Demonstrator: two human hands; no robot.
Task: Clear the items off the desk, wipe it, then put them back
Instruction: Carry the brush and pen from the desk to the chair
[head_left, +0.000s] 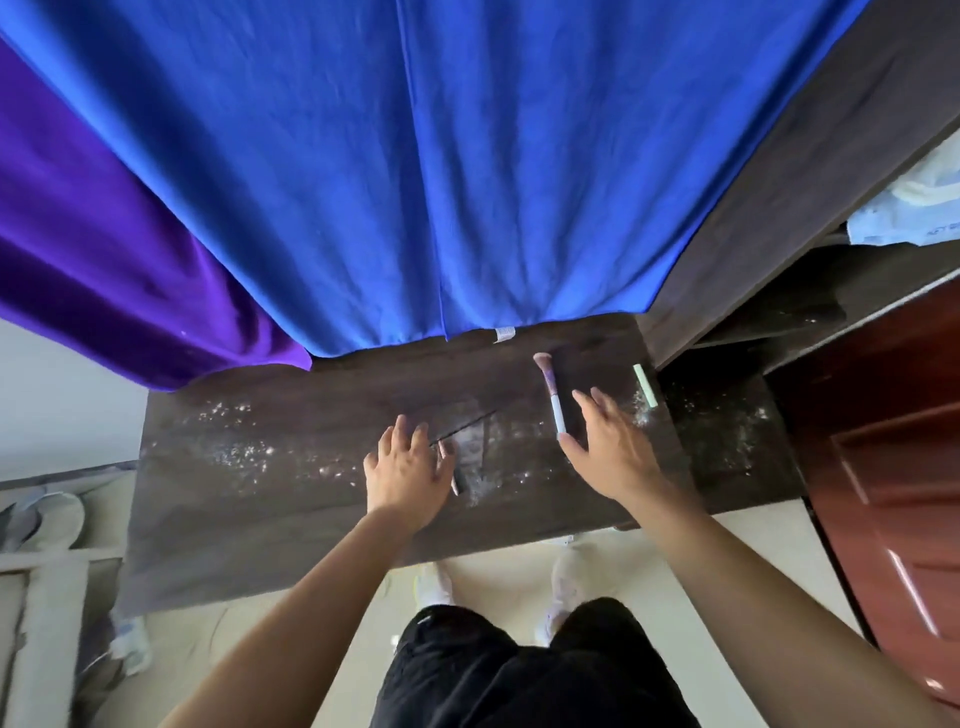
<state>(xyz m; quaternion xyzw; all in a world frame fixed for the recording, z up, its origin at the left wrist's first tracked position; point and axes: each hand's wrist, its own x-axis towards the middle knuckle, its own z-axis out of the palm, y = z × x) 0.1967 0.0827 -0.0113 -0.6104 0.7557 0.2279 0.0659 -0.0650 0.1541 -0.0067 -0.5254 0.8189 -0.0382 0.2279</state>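
The dark wooden desk (249, 499) is dusted with white powder. My left hand (408, 470) hovers flat over its middle, fingers straight, just left of a thin pencil-like stick (453, 475). A makeup brush (551, 395) with a pink head and pale handle lies further right. My right hand (610, 447) is spread with straight fingers right beside the brush handle, its thumb near the handle's lower end. A pale green stick (644, 385) lies at the desk's right edge. Neither hand holds anything.
A blue cloth (467, 182) and a purple cloth (104, 270) hang behind the desk. A reddish-brown door (893, 467) stands at right, with a dusty lower shelf (727, 431) beside the desk. Shoes (47, 514) lie on the floor at left.
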